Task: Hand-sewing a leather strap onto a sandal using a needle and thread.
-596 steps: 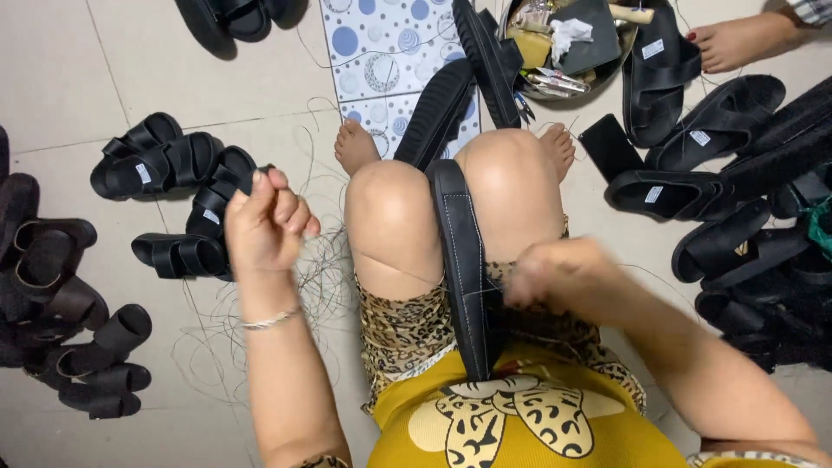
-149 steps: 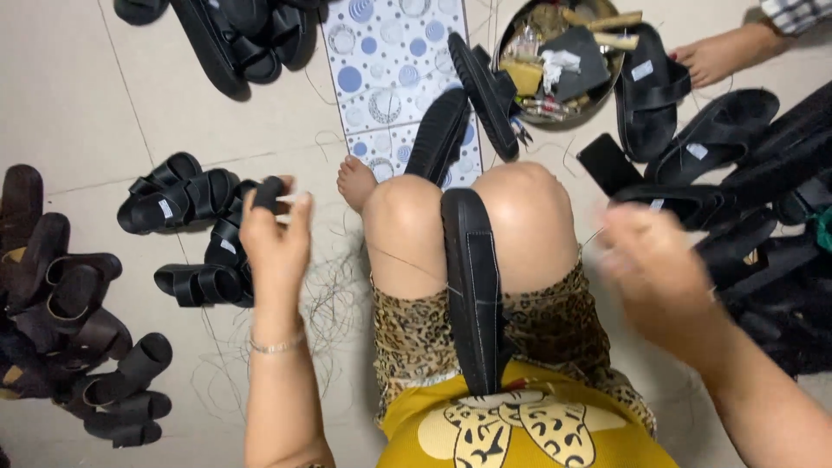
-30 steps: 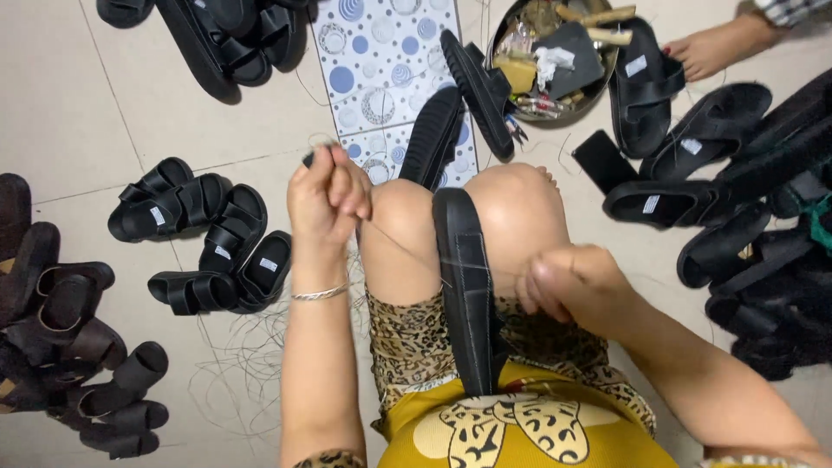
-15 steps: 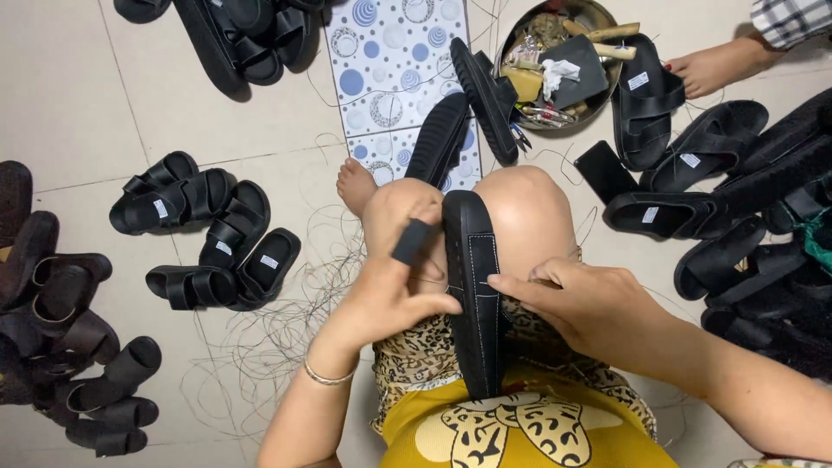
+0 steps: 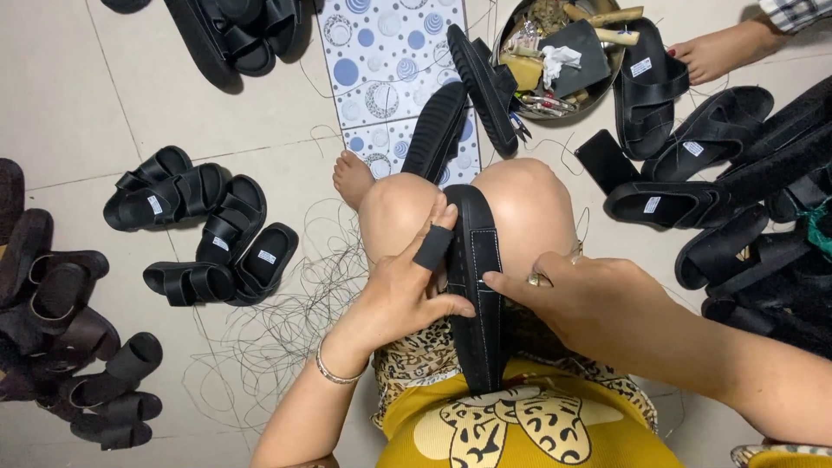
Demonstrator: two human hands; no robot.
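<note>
A black sandal sole [image 5: 481, 286] stands on edge, clamped between my knees, with a line of pale stitching along its rim. My left hand [image 5: 407, 290] grips its left side, thumb pressed on the sole; the index finger wears a black finger guard [image 5: 432, 247]. My right hand [image 5: 589, 299] holds the right side, fingertips pinched at the stitched edge. Whether those fingers hold a needle or thread is too small to tell.
Finished black sandals [image 5: 204, 230] lie on the floor at left and in a pile [image 5: 737, 199] at right. Loose black thread [image 5: 277, 321] is scattered on the tiles. A metal bowl [image 5: 563, 52] of tools sits ahead, beside a dotted mat [image 5: 390, 61]. Another person's foot [image 5: 724, 48] is top right.
My left hand, raised beside my knee a second ago, has come down onto the sole. My right hand moved in and now pinches the stitched edge.
</note>
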